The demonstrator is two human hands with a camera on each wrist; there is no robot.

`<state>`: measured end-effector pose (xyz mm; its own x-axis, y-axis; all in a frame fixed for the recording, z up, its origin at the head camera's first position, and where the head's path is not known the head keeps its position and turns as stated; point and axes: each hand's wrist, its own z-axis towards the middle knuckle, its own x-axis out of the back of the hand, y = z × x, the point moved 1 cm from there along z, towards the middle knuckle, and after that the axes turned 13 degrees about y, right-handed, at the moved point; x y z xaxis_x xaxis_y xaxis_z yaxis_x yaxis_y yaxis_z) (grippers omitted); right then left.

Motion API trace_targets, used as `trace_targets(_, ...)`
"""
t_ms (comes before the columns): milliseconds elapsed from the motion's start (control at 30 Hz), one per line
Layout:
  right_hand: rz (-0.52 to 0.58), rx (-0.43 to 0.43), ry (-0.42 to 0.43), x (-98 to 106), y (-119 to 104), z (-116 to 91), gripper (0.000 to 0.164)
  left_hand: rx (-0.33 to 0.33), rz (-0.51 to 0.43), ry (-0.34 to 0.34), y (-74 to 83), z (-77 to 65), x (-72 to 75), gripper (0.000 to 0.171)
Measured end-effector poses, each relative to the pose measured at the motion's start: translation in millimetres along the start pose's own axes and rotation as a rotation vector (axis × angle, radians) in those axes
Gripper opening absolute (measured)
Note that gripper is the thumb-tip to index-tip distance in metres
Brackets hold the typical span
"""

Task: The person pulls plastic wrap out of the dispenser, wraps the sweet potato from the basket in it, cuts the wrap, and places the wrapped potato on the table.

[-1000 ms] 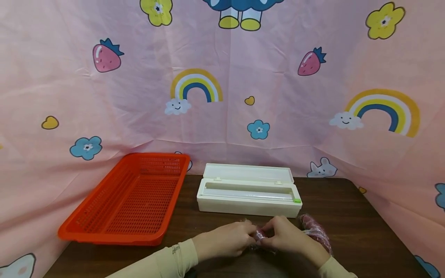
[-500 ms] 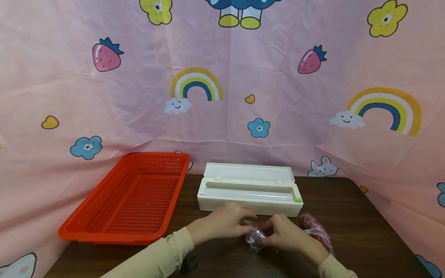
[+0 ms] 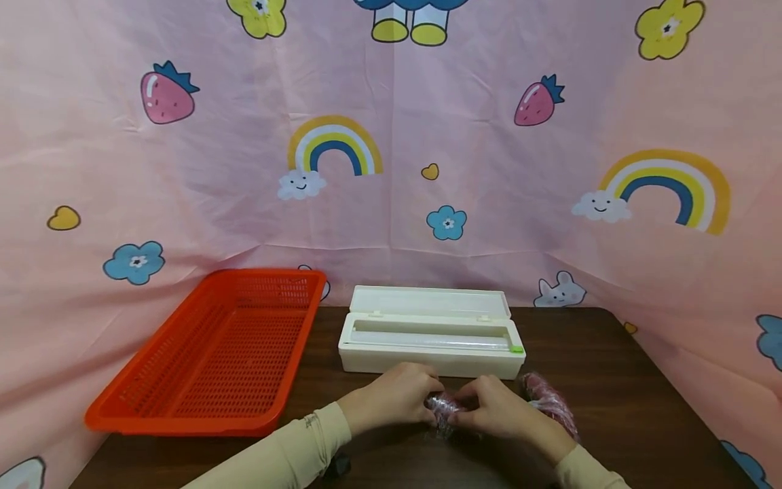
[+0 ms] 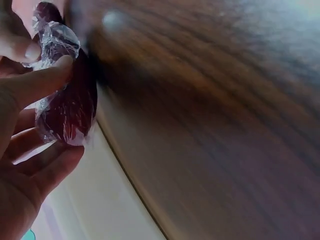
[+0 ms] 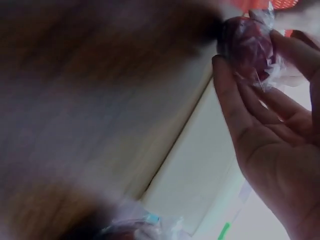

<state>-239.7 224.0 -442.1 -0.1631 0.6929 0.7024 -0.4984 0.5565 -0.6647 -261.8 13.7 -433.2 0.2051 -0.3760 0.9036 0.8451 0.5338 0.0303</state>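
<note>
A dark red, rounded, elongated thing wrapped in clear cling film (image 3: 442,407) lies between my two hands, low over the table. My left hand (image 3: 394,399) holds its left end, thumb and fingers around it; in the left wrist view, the thumb presses on bunched film (image 4: 59,37). From the right, my right hand (image 3: 496,409) grips the same wrapped thing (image 5: 248,47) between thumb and fingers. A second reddish, film-wrapped thing (image 3: 551,402) rests on the table just beyond my right wrist. Fingers and film partly hide the held thing.
Behind my hands stands a white cling film box (image 3: 430,361) with its lid raised and a film roll (image 3: 427,340) inside. An orange-red slatted basket (image 3: 177,426) sits at the left. A small black object (image 3: 338,466) lies near my left sleeve.
My left hand shifts away from me and spreads its fingers, then closes again on the wrapped thing's left end. My right hand keeps its hold. The head view swings slightly right.
</note>
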Motion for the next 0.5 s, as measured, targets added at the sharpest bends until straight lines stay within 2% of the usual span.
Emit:
trace_targets(133,-0.045,0.039,0.070,-4,0,-5,0.026,0.006,0.000,0.003,-1.7,0.5,-2.2,0.026)
trace_targets(333,-0.403,0.162,0.353,-16,-13,-21,0.037,0.026,0.007,-0.028,-1.7,5.4,-2.8,0.024)
trace_targets(400,-0.487,0.194,0.406,-20,-18,-24,0.042,0.028,0.014,-0.035,-1.7,6.6,-3.5,0.025)
trace_targets(500,-0.575,0.235,0.433,-27,-20,-25,0.045,0.030,0.031,-0.039,-1.3,7.7,-5.1,0.025)
